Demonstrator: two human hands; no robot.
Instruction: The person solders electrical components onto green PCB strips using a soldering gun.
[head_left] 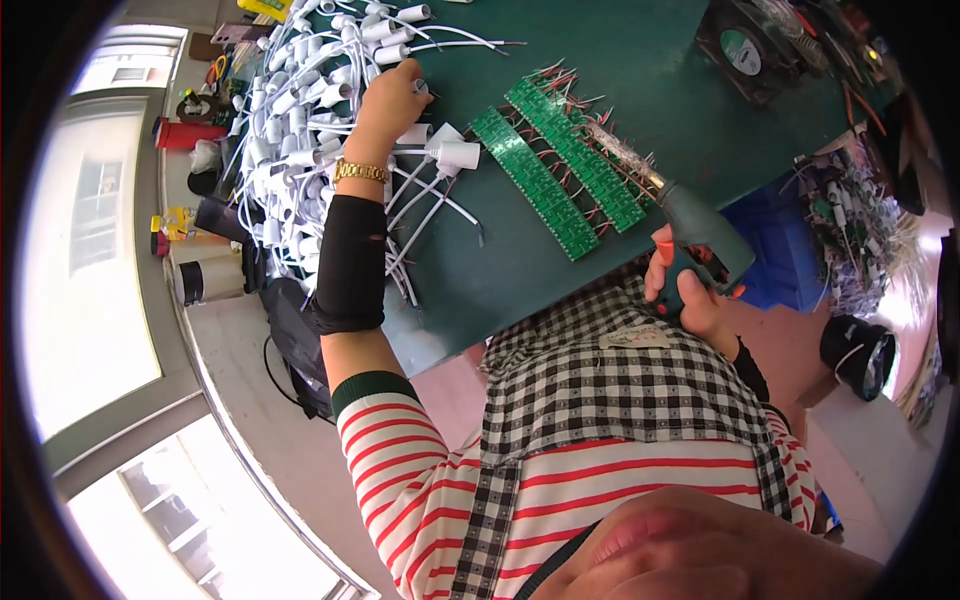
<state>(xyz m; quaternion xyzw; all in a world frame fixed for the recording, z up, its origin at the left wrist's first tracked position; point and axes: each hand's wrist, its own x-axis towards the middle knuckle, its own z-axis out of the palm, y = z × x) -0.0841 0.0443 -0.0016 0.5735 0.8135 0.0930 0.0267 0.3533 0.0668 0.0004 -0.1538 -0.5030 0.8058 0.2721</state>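
My left hand (393, 100) reaches into a heap of white lamp sockets with cables (290, 130). Its fingers are curled around one white lamp socket (420, 87), which they partly hide. Just below that hand, another white socket (458, 156) lies at the heap's edge with its cable trailing. My right hand (688, 290) grips the dark green soldering gun (705, 225) by its handle, in front of my apron. The gun's metal barrel points up and left, beside two strips of green circuit boards (540, 185) with red, white and black wires.
A black fan (745, 50) stands at the far right of the green table (440, 290). Right of the table are a blue bin (775, 245), a bundle of wired parts (860, 225) and a black bucket (858, 355). Tape rolls and jars line the left side by the windows.
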